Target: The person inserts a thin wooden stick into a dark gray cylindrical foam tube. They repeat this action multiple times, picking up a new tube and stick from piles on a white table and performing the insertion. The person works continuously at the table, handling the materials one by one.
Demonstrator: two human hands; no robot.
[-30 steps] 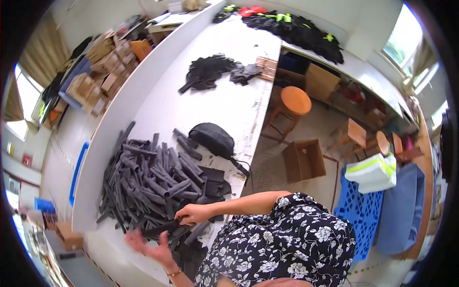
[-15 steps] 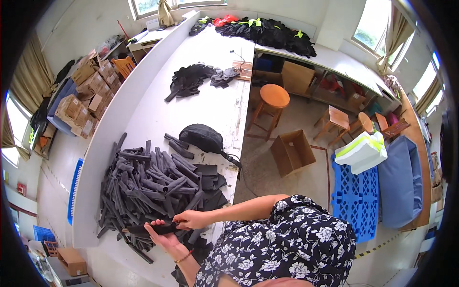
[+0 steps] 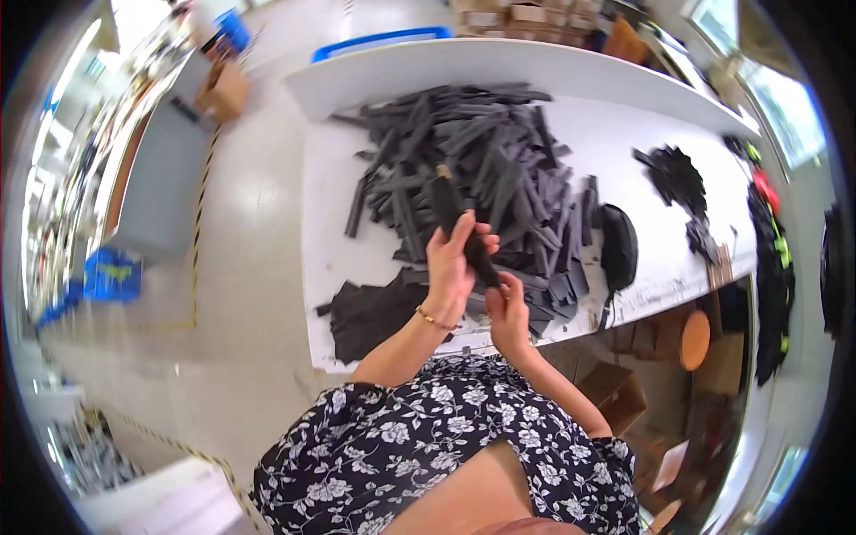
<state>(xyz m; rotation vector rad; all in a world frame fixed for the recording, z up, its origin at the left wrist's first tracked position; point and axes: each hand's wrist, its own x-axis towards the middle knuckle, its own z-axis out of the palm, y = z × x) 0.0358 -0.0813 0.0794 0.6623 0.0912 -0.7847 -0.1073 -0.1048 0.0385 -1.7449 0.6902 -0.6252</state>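
Note:
A long black fabric sleeve [image 3: 446, 201] slants across the front of the pile, with a tan tip showing at its far end. My left hand [image 3: 451, 272] is wrapped round its middle, thumb on top. At the near end, my right hand [image 3: 508, 314] pinches the sleeve between thumb and fingers. Beneath and beyond lies a big heap of dark grey rolled tubes [image 3: 499, 152] on the white table [image 3: 334, 196]. A stack of flat black fabric pieces [image 3: 370, 314] lies to the left of my left forearm.
A black zipped pouch [image 3: 618, 248] rests right of the heap. Farther right lies a smaller pile of black pieces [image 3: 675, 178]. A white partition [image 3: 517, 69] edges the table's far side. Below the right edge are a cardboard box [image 3: 613, 397] and a round stool [image 3: 695, 341].
My view has swung left, so the table now runs across the picture and the stack of flat black pieces shows. Both hands still hold the black sleeve, its tan-tipped end now pointing away from me.

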